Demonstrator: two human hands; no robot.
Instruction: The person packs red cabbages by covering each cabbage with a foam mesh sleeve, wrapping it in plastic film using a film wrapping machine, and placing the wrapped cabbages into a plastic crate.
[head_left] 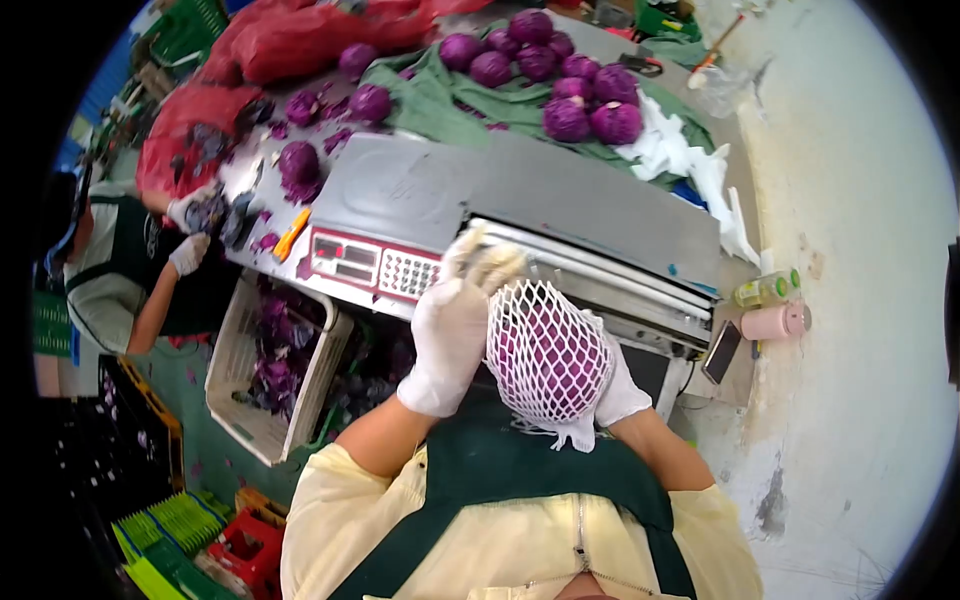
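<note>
A purple cabbage in a white foam mesh sleeve (550, 355) is held in front of my apron, with the sleeve's loose end hanging at the bottom. My right hand (622, 388), in a white glove, grips it from the right side; the fingers are mostly hidden behind it. My left hand (450, 325), also gloved, is raised at the cabbage's upper left. Its yellow-stained fingertips are bent and smeared by motion, so I cannot tell whether they hold the mesh. Just beyond lies a wrapping machine with a control panel (375, 265) and metal rollers (600, 270).
Bare purple cabbages (535, 60) sit on a green cloth (430, 95) at the back. A crate (225, 370) of trimmed leaves stands lower left. A gloved co-worker (130, 260) handles leaves at left. A yellow cutter (291, 235), phone (722, 352) and pink bottle (775, 322) lie nearby.
</note>
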